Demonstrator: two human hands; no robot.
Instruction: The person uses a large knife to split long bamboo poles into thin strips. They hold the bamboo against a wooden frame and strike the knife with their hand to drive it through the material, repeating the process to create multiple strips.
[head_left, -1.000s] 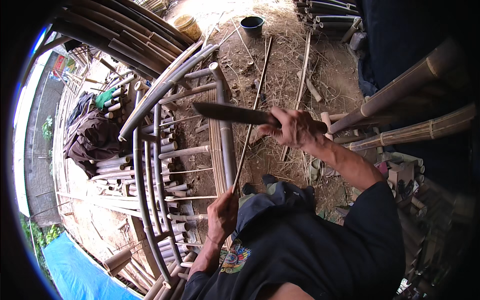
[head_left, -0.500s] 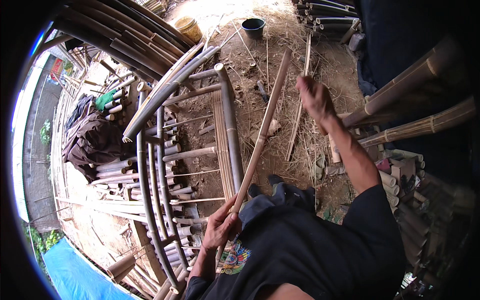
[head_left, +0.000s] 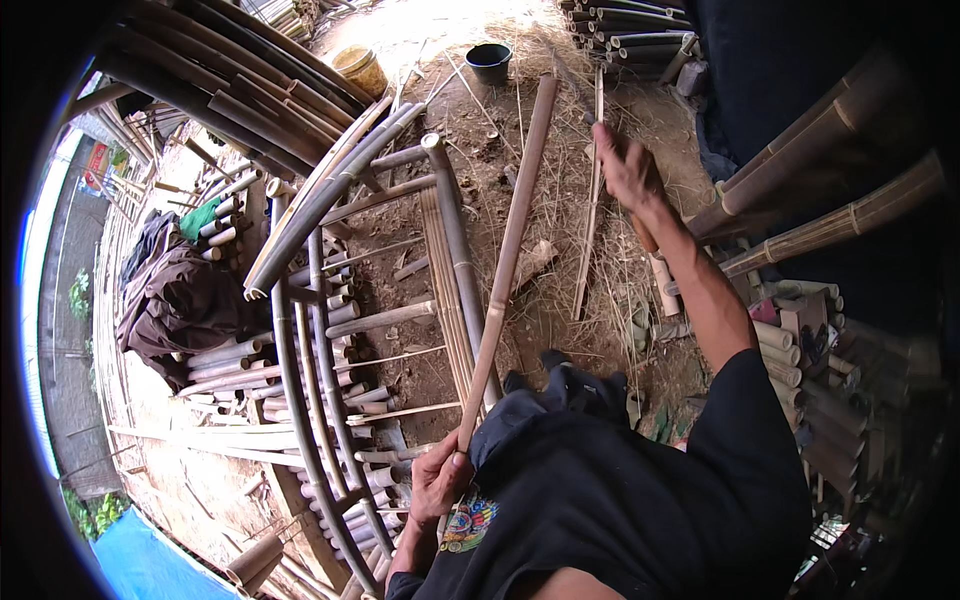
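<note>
A long bamboo slat [head_left: 513, 245], brown on its face with a node partway along, slants up and away from my waist. My left hand [head_left: 440, 480] is closed around its near end, close against my shirt. To the right of the slat's far half, my right hand [head_left: 630, 175] grips a long-handled knife [head_left: 572, 85]. The dark blade is blurred and points away toward the slat's far end; I cannot tell whether they touch. Its wooden handle shows again below my wrist.
A bamboo frame [head_left: 455, 235] with rungs and thin slats stands to my left. Cut bamboo poles [head_left: 235, 355] and a dark cloth [head_left: 180, 290] lie beyond it. A black bucket [head_left: 489, 63] and a yellowish bucket [head_left: 360, 70] stand ahead. Thick poles [head_left: 840, 230] jut in from the right.
My right hand has moved slightly up and left, and the knife's blade now shows near the slat's far end. The slat has tipped a little more upright, with my left hand still around it.
</note>
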